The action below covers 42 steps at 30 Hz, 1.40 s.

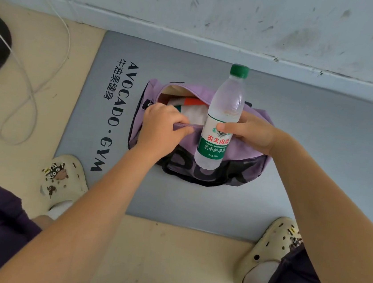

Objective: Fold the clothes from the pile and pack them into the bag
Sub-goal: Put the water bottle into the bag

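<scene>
Purple bag sat open on the gym mat, folded clothes already inside. Left hand pinched the near rim, right hand gripped a water bottle over the mouth — if the rim slipped, the opening might sag and the bottle snag or crush the folds. Bottle label read 农夫山泉 饮用纯净水; mat said AVOCADO·GYM, 牛油果健身.

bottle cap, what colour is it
Green; the bottle cap shows clearly in the head view.
</scene>
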Tool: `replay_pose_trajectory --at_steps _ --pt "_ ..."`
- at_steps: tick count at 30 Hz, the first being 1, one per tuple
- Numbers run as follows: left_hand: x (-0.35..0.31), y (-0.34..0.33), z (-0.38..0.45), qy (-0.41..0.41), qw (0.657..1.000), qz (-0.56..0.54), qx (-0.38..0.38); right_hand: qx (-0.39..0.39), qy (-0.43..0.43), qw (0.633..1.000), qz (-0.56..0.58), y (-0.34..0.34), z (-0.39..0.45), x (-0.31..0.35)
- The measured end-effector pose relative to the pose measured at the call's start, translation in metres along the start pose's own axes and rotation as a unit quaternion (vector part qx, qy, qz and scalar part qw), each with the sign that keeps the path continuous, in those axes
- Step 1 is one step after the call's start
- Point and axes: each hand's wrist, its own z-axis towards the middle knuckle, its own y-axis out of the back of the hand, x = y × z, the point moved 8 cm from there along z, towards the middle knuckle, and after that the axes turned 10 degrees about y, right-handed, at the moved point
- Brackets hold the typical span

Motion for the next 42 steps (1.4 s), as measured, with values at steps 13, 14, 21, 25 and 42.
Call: replay_pose_trajectory --at_steps 13,14,21,25,42 --pt "0.001 -0.041 -0.097 0.199 0.975 -0.056 -0.085 -0.041 0.016 0.999 -0.031 -0.004 -0.015 0.011" --pt "0.015 -0.056 -0.097 0.281 0.954 -0.102 -0.019 -0.041 0.017 0.998 -0.033 -0.003 -0.016 0.012" --pt "0.038 -0.092 -0.088 0.437 0.839 -0.302 0.118 -0.029 0.023 0.999 -0.033 -0.005 -0.023 0.016" --pt "0.041 -0.092 -0.095 0.423 0.847 -0.291 0.139 -0.064 0.029 0.996 -0.05 0.0 -0.026 0.014" --pt "0.018 -0.077 -0.084 0.33 0.842 -0.395 0.163 -0.02 -0.022 0.94 -0.339 -0.023 -0.024 -0.02"
